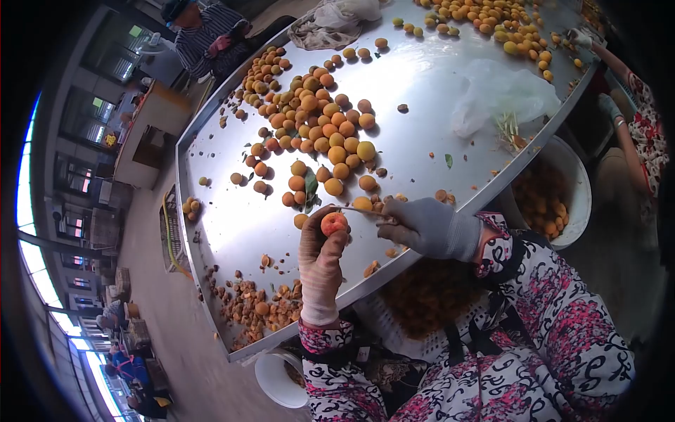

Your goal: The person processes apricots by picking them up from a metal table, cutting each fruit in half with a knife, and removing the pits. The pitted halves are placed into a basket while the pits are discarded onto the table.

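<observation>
My left hand (320, 271), in a pale stained glove, holds a reddish apricot (334, 224) up between thumb and fingers over the table's near edge. In a grey glove, my right hand (430, 228) is closed around a small knife (357, 210), whose thin blade points left and reaches just above the apricot. Whole apricots (330, 130) spread over the metal table (415, 151) beyond my hands, with some green leaves (311, 181) among them. A heap of pits and fruit scraps (256, 309) lies at the table's near left corner.
Below the table edge, a crate (429, 302) of fruit sits at my lap. A white bucket (278, 380) stands at lower left, another bucket (580, 197) of apricots at right. Clear plastic (499, 98) lies on the table. Other people work at left (211, 42) and right (643, 141).
</observation>
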{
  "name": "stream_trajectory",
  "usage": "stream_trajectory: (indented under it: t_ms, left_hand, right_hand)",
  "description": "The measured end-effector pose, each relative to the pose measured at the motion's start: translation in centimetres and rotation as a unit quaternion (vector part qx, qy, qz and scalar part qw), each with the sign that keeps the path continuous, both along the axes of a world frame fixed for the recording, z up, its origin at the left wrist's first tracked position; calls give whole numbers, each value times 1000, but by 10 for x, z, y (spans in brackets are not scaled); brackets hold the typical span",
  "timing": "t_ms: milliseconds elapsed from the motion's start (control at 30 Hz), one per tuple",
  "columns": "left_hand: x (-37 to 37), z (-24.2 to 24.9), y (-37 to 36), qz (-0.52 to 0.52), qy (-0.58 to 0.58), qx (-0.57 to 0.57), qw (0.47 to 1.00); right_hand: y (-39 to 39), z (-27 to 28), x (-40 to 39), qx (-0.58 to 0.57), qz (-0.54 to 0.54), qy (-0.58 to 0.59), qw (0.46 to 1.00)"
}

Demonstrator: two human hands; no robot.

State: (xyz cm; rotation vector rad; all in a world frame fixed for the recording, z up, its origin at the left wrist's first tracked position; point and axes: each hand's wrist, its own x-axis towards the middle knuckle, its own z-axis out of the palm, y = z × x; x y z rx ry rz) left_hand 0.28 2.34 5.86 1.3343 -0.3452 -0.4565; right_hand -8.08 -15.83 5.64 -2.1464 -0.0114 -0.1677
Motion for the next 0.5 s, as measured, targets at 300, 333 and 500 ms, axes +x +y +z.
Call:
stream_trajectory:
  t_ms: [300,333,500]
  left_hand:
    - [3,1,9,-17,0,5,1000]
    - [2,2,8,-15,2,0,1000]
    - [2,2,6,-5,-3,-5,1000]
  right_hand:
    - [10,0,-14,-40,42,64,996]
    - [13,1,-15,-43,25,60,997]
    - [18,2,-16,-40,-7,37,998]
